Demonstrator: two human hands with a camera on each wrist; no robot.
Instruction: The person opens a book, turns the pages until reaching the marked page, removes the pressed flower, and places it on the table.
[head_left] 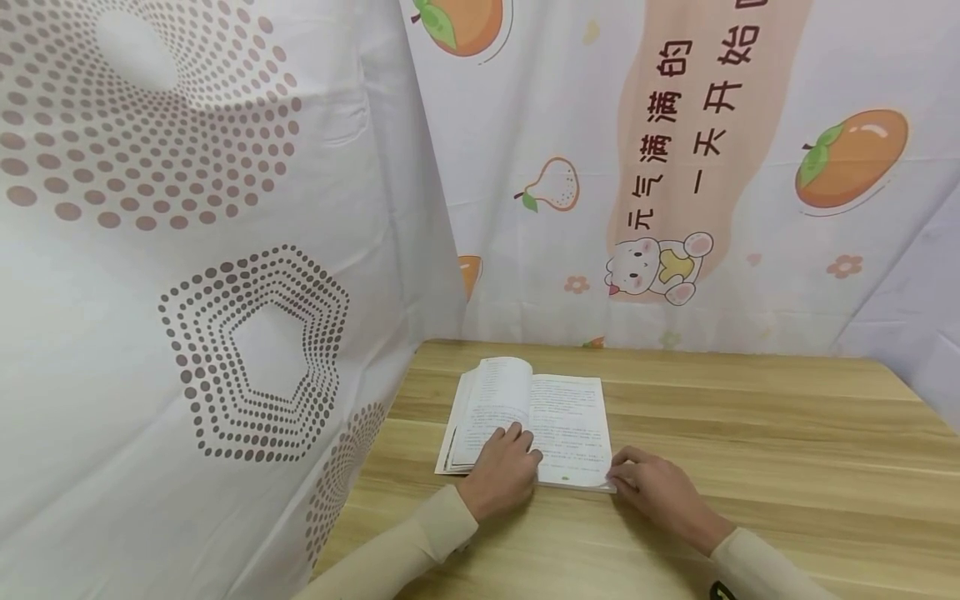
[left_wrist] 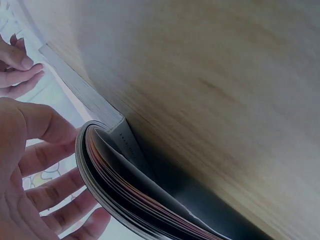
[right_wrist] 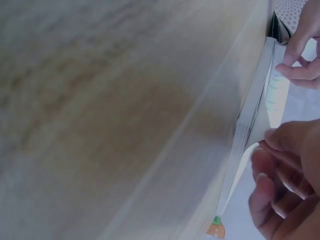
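Observation:
An open book (head_left: pixel 566 417) lies on the wooden table, its left-hand pages curving up from the spine. My left hand (head_left: pixel 501 471) rests on the lower part of the left pages near the fold, fingers spread and loosely bent. In the left wrist view its fingertips touch the curved stack of pages (left_wrist: pixel 107 180). At the lower right corner of the book, my right hand (head_left: pixel 660 492) pinches a page between thumb and finger. The right wrist view shows that page corner (right_wrist: pixel 259 131) lifted from the thick block of pages (right_wrist: pixel 239 145) below.
The wooden table (head_left: pixel 750 433) extends to the right of the book. A white curtain with dotted patterns (head_left: pixel 247 350) hangs close along the left side. Behind the table hangs a cloth (head_left: pixel 525 250) printed with fruit, a cartoon figure and writing.

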